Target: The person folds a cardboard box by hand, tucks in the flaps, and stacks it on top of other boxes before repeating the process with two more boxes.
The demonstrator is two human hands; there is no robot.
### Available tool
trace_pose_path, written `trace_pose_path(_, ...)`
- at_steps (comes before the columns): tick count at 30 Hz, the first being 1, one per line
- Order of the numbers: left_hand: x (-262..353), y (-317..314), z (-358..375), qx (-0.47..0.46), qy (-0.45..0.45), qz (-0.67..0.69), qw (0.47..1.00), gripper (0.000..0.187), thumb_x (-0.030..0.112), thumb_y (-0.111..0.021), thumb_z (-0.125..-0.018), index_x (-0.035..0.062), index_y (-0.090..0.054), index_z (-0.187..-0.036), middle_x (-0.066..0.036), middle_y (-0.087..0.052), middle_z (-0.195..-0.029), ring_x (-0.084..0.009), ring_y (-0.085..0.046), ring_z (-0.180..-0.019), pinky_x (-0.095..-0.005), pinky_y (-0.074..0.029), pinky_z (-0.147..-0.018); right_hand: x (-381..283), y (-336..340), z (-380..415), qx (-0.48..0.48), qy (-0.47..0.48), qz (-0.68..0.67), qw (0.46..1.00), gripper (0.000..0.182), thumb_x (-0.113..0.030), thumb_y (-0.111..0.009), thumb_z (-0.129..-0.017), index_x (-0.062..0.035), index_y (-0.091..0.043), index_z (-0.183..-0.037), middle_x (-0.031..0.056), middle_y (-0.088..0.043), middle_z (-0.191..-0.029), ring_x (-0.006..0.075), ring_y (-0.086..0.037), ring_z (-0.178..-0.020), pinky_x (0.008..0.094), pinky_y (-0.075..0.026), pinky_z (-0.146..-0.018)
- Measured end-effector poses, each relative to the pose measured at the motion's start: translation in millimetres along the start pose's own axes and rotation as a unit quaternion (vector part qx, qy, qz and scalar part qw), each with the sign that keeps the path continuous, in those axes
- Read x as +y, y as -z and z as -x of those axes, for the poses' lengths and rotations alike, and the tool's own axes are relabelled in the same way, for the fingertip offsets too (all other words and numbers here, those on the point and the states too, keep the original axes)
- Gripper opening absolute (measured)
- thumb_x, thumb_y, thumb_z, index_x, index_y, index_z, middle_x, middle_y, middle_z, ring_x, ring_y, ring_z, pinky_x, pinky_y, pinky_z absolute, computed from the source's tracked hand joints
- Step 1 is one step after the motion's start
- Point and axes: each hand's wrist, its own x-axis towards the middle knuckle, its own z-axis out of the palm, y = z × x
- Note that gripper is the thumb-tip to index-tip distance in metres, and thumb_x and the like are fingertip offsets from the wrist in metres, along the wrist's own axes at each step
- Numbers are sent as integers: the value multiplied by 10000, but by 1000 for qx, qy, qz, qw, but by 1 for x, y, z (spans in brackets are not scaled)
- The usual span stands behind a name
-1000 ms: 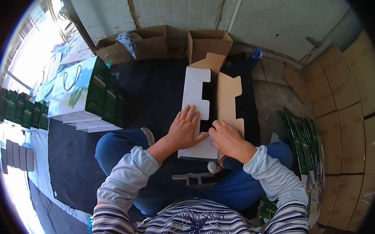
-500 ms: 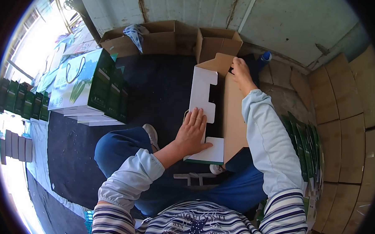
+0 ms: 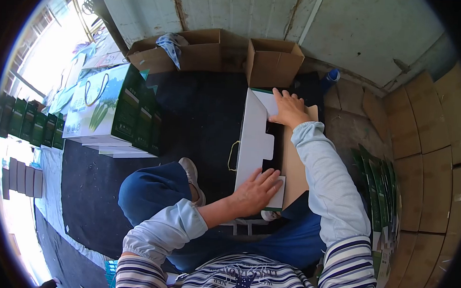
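Note:
A carton (image 3: 254, 137) with white flaps and a brown inner side lies between my arms, partly open, with a cord handle (image 3: 233, 155) on its left edge. My left hand (image 3: 259, 192) lies with fingers spread on the white flaps at its near end. At the far end my right hand (image 3: 289, 108) rests on the white end flap, fingers apart. Neither hand grips anything. The dark inside of the carton shows between the flaps.
Printed green and white boxes (image 3: 101, 102) stand at the left. Brown open cartons (image 3: 275, 63) are along the wall. Green flat packages (image 3: 378, 186) and stacked brown cartons (image 3: 414, 172) stand at the right. A blue object (image 3: 331, 79) lies near the wall.
The far white end flap now lies folded inward under my right hand, which has moved nearer and left. My left hand has slid down and right. The view has shifted slightly.

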Motion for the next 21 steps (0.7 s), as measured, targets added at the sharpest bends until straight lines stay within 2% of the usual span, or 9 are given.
trace_pose_path(2,10,2,-1,-13,23,102,994,644,447,-580,-852,-9,-455,-1289,-232,-373,-1379,-372,-351,-1297,-492,-256,-1079,1,3,-2,-28,-12,2,1000,995,-427,-836,-598,-112,-339,-1400,145,-517,-1239,344,-507,-1142,429,-442,-936)
trace_pose_path(3,10,2,-2,-26,25,94,995,699,503,-585,-835,-13,-454,-1289,-231,-370,-1380,-361,-349,-1299,-494,-262,-1074,2,1,-3,-24,-15,11,1000,992,-446,-843,-585,-108,-363,-1385,138,-523,-1237,333,-515,-1138,424,-452,-928)
trace_pose_path(6,13,12,-4,-38,19,63,997,732,538,-593,-814,-19,-467,-1273,-228,-382,-1367,-354,-344,-1302,-508,-266,-1065,9,3,-4,-31,-33,32,998,962,-470,-847,-569,-84,-420,-1340,132,-536,-1224,316,-533,-1122,397,-478,-906)
trace_pose_path(9,24,13,-2,-73,9,14,997,736,513,-638,-769,-21,-486,-1252,-218,-398,-1350,-335,-361,-1287,-502,-276,-1060,23,2,3,-52,-60,39,996,897,-476,-840,-569,-59,-481,-1277,134,-546,-1205,317,-549,-1097,372,-489,-897)
trace_pose_path(11,32,10,0,-90,-17,16,996,665,422,-643,-770,-24,-496,-1240,-200,-420,-1332,-318,-391,-1261,-494,-294,-1051,34,1,7,-55,-78,46,994,800,-497,-812,-596,-49,-541,-1201,143,-555,-1189,318,-561,-1086,369,-489,-898)
trace_pose_path(15,28,22,15,-105,-32,-40,993,539,226,-628,-758,15,-512,-1241,-167,-474,-1280,-292,-451,-1204,-488,-332,-1024,73,1,16,-92,-90,20,991,738,-484,-755,-663,-42,-541,-1213,153,-575,-1169,295,-577,-1085,389,-478,-905)
trace_pose_path(18,-1,51,32,-110,-5,-50,993,502,142,-608,-760,67,-521,-1249,-158,-498,-1263,-299,-472,-1187,-503,-349,-1002,112,7,31,-166,-101,-58,979,692,-457,-738,-677,-35,-560,-1196,157,-604,-1118,304,-586,-1070,375,-476,-883)
trace_pose_path(20,-20,56,38,-91,54,-53,993,528,122,-621,-740,102,-523,-1259,-172,-487,-1291,-313,-472,-1194,-517,-343,-1005,144,-3,40,-211,-144,-150,955,625,-452,-747,-658,-18,-590,-1079,165,-616,-1010,275,-606,-967,352,-475,-803)
trace_pose_path(21,-27,64,36,-132,73,-60,987,531,119,-615,-746,103,-516,-1268,-186,-467,-1318,-333,-446,-1222,-508,-325,-1024,148,-3,51,-238,-168,-206,934,617,-455,-753,-650,-16,-590,-1051,164,-613,-994,263,-607,-936,350,-473,-786)
